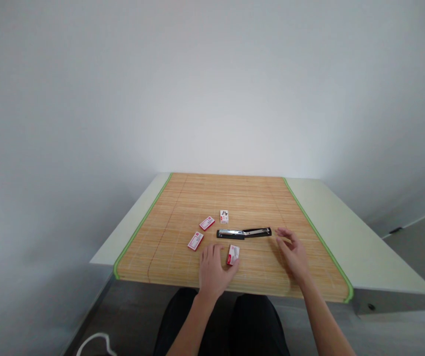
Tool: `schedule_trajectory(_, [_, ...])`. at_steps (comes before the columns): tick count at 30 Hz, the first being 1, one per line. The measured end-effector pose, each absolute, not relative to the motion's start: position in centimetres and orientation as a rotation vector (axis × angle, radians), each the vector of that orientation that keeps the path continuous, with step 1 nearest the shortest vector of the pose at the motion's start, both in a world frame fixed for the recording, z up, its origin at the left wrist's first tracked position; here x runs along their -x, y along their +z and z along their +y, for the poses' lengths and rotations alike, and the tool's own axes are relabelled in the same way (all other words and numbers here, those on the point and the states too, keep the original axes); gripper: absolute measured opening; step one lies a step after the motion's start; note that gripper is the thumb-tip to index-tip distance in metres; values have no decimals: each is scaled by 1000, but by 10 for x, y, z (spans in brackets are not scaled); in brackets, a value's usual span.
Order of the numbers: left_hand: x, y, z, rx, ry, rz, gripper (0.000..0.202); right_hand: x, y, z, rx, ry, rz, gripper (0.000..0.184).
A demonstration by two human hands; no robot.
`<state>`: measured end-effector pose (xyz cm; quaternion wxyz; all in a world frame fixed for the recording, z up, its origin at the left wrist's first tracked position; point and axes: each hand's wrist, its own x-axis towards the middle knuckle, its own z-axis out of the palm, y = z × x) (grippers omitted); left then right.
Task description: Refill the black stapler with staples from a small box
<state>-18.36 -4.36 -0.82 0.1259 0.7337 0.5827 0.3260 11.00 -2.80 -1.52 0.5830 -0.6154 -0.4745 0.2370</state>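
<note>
My left hand (pixel 212 269) lies flat on the bamboo mat (pixel 257 198), fingers spread, its thumb touching a small red and white staple box (pixel 233 254). My right hand (pixel 292 251) rests on the mat with fingers loosely apart, holding nothing, its fingertips just right of a black stapler (pixel 244 233) that lies opened out flat. Two more red and white staple boxes (pixel 207 223) (pixel 195 241) lie left of the stapler. A small white box (pixel 224 216) sits behind it.
The mat has a green edge (pixel 141 225) and covers a pale table (pixel 353 232) set against a white wall. My dark-trousered legs (pixel 230 321) are under the near edge. A white cable (pixel 95 342) lies on the floor at lower left.
</note>
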Motion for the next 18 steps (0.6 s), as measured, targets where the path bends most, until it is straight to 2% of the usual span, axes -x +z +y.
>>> schedule_trajectory(3, [191,-7,-46,-2204,844,1604,35,-93,-20,-47,1537,372,-1144,37])
schedule_trajectory(6, [198,-6,-39,-2244,782,1572,24,-64,-20,-59,1530,461,-1416,33])
schedule_trajectory(11, [215,-5,-15,-2289,713,1452,35,-35,-16,-59,1449,507,-1722,22])
schedule_trajectory(18, [224,-10,6,-2283,679,1260,39,-37,-19,-51,1437,586,-1879,17])
